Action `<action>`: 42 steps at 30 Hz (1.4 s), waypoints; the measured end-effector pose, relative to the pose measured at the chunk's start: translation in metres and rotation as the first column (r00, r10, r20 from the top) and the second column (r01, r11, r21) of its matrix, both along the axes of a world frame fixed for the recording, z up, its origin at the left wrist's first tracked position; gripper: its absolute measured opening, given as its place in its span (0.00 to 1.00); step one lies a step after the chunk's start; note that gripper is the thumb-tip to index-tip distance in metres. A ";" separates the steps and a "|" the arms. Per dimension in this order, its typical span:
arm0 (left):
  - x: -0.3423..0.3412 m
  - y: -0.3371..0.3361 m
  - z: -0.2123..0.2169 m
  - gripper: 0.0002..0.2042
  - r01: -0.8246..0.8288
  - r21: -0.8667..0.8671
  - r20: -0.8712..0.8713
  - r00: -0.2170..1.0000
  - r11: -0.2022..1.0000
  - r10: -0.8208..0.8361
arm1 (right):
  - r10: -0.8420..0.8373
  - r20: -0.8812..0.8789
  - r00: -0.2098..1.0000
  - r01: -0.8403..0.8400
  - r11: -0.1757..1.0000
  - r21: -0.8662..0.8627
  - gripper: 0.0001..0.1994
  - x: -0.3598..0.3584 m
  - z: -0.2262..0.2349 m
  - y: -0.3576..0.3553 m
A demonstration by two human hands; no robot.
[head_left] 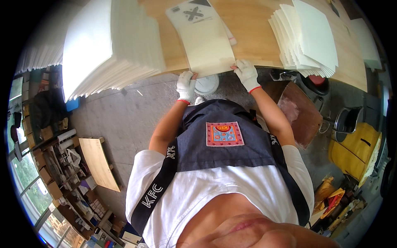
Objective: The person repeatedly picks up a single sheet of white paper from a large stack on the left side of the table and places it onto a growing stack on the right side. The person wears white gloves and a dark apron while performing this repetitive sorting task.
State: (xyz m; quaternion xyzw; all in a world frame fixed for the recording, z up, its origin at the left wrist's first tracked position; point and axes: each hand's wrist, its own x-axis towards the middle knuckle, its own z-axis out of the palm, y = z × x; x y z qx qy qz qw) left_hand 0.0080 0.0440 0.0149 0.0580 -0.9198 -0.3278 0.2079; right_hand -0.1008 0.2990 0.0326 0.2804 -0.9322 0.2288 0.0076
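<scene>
A cream rectangular sheet [209, 49] lies lengthwise on the wooden table, its near end at the front edge. My left hand [187, 86], in a white knit glove with bare fingertips and a red cuff, pinches the sheet's near left corner. At the near right corner my right hand [247, 75], gloved the same way, has its thumb and fingers closed on the sheet. Over the far end shows a pale, translucent-looking piece [192, 15] with a dark crossed picture; whether the sheet lies inside or under it, I cannot tell. Another pale piece with a red-marked corner [232, 40] peeks out at right.
Tall piles of white sheets [136, 45] stand on the left of the table [256, 25]. A fanned, smaller stack [312, 37] sits at the right near the edge. Below are a round white lid [206, 84], a brown board [300, 111] and a chair with yellow cloth [355, 151].
</scene>
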 end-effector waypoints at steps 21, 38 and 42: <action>0.039 -0.022 0.308 0.05 -0.054 0.162 -0.041 0.997 0.985 0.061 | 0.668 0.628 0.399 0.507 0.410 -0.758 0.12 0.008 0.137 -0.070; 0.079 -0.193 0.210 0.21 -0.378 0.610 -0.342 0.667 0.697 0.662 | 0.770 0.339 0.540 0.130 0.322 -0.938 0.13 0.008 0.225 -0.118; 0.100 -0.145 0.087 0.17 -0.505 0.725 0.033 0.704 0.467 0.710 | 0.163 0.760 0.630 0.649 0.427 -0.630 0.10 0.018 0.200 0.014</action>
